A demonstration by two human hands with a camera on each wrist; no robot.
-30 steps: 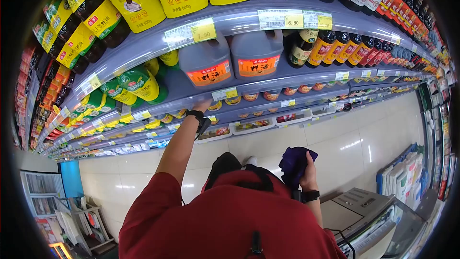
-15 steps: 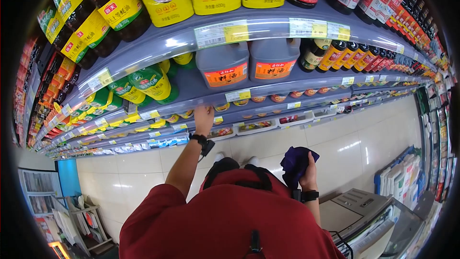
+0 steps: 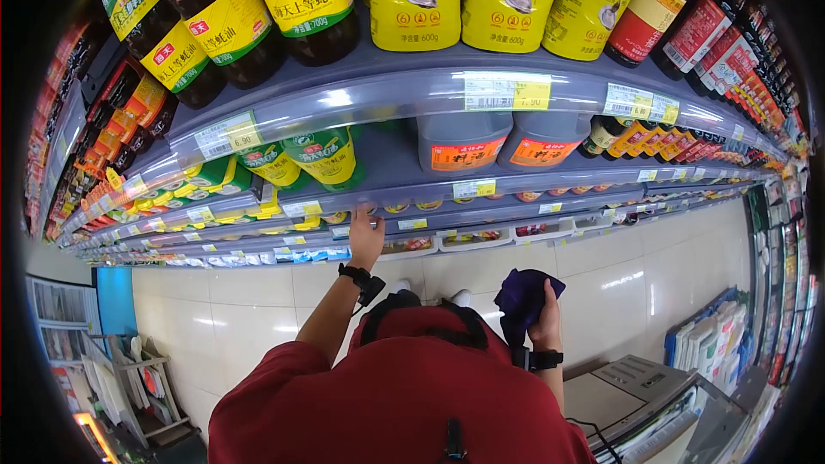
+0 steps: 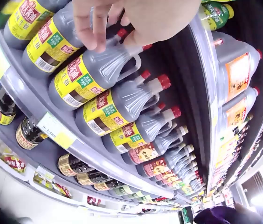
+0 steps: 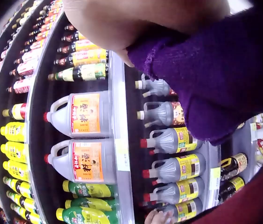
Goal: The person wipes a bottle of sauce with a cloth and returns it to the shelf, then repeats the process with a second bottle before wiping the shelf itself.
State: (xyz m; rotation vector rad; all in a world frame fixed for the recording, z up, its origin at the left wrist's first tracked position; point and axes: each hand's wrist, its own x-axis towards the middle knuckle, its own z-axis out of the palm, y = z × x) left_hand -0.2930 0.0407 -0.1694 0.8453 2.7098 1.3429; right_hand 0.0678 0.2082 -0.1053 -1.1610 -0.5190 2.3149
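My left hand (image 3: 367, 238) reaches to a lower shelf. In the left wrist view its loosely bent fingers (image 4: 94, 37) hang over the top of a grey soy sauce jug (image 4: 82, 77), close to a red cap (image 4: 122, 33). This jug stands upright in a row of similar jugs with yellow labels. Low at my other side, my right hand (image 3: 546, 325) grips a bunched purple knitted cloth (image 3: 522, 301). The cloth (image 5: 206, 79) fills the upper right of the right wrist view, hiding part of the jugs behind.
One shelf up stand two large cooking wine jugs (image 3: 464, 142) beside green-capped yellow bottles (image 3: 322, 159). The shelf edge (image 3: 344, 103) with price tags juts out above my left hand. Yellow pouches (image 3: 417, 0) line the top. A grey cabinet (image 3: 627, 387) stands behind at right.
The head view has swung left, so the shelf goods appear farther right. My left hand has come out from under the shelf edge and shows more fully. My right hand keeps holding the cloth.
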